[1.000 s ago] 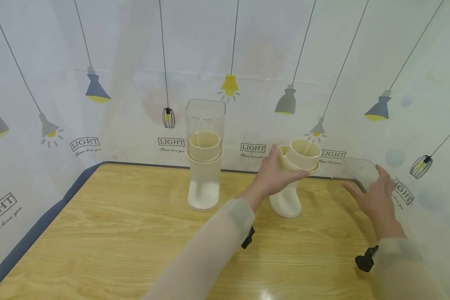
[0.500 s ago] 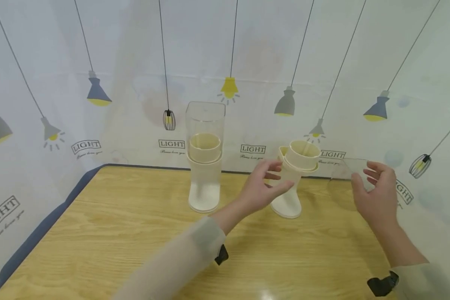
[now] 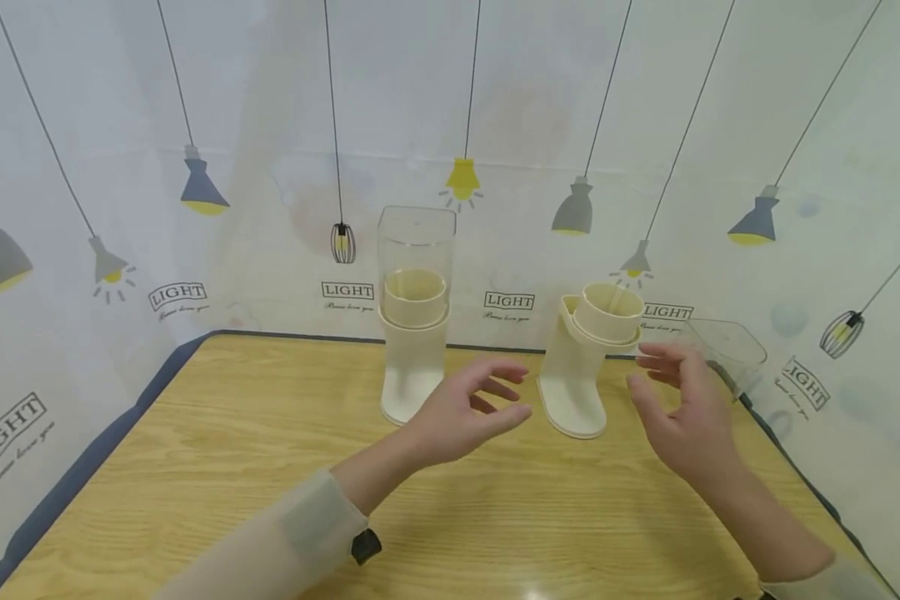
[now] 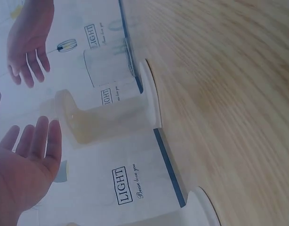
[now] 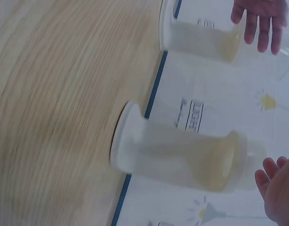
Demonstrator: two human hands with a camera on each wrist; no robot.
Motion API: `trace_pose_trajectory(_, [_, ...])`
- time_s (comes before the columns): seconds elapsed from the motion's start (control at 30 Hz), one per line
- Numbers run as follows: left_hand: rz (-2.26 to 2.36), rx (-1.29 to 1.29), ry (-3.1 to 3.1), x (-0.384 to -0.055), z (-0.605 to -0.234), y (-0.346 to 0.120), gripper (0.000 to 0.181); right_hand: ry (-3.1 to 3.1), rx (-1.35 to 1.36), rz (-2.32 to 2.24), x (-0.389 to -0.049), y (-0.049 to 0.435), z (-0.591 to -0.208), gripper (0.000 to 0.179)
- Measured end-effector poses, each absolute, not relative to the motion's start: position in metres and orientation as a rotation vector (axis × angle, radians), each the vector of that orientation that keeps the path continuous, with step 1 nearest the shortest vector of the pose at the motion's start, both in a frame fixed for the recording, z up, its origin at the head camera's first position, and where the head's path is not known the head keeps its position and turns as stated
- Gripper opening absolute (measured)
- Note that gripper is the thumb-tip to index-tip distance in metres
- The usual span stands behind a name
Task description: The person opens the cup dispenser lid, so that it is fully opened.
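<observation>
Two cream stands with flat rounded feet and a round cup-like ring at the top are upright on the table. The left stand (image 3: 412, 358) carries a tall clear plastic container (image 3: 417, 229) around its ring. Nothing covers the ring of the right stand (image 3: 572, 375). A second clear container (image 3: 729, 346) is at the table's back right, behind my right hand. Between the two stands hangs my left hand (image 3: 465, 412), fingers loosely bent and holding nothing. My right hand (image 3: 682, 417) is just right of the right stand, fingers relaxed, apart from it and holding nothing.
The wooden table (image 3: 217, 467) has a dark blue edge and spreads out in front of both stands. A white cloth (image 3: 270, 208) printed with lamps and lettering hangs close behind it and along its sides.
My left hand has let go of the right stand and drawn back leftward. My right hand has left the clear container at the right and moved left, nearer the right stand.
</observation>
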State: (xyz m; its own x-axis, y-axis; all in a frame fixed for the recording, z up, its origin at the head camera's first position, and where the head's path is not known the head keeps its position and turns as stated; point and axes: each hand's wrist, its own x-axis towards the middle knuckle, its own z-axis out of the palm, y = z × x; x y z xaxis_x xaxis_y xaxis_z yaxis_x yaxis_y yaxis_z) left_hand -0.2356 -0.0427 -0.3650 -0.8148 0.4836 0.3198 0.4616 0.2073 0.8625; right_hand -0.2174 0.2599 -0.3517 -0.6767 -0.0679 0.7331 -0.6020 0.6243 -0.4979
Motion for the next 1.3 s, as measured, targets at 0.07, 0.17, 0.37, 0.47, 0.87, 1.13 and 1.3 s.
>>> trace_pose_trajectory(0.07, [1.717,0.965,2.44,-0.232,-0.367,-0.051,0.044,-2.144,0.581,1.011,-0.215,0.251,-0.349,0.042])
trace_pose_trajectory(0.17, [1.718,0.989,2.455,-0.226,-0.369,-0.064,0.044,-2.136,0.635,1.031,-0.212,0.239,-0.345,0.043])
trace_pose_trajectory(0.37, [1.753,1.019,2.482,-0.219,-0.367,-0.09,0.042,-2.155,0.692,1.047,-0.208,0.216,-0.337,0.043])
trace_pose_trajectory(0.47, [1.762,0.993,2.511,-0.217,-0.364,-0.103,0.041,-2.187,0.704,1.034,-0.207,0.206,-0.334,0.042])
trace_pose_trajectory(0.87, [1.799,0.823,2.649,-0.224,-0.354,-0.159,0.046,-2.283,0.763,0.957,-0.217,0.173,-0.315,0.044])
trace_pose_trajectory(1.13, [1.842,0.709,2.728,-0.252,-0.346,-0.191,0.052,-2.241,0.868,0.982,-0.24,0.142,-0.292,0.045])
trace_pose_trajectory(1.3, [1.809,0.643,2.712,-0.281,-0.343,-0.203,0.068,-2.28,0.854,1.034,-0.258,0.124,-0.279,0.051])
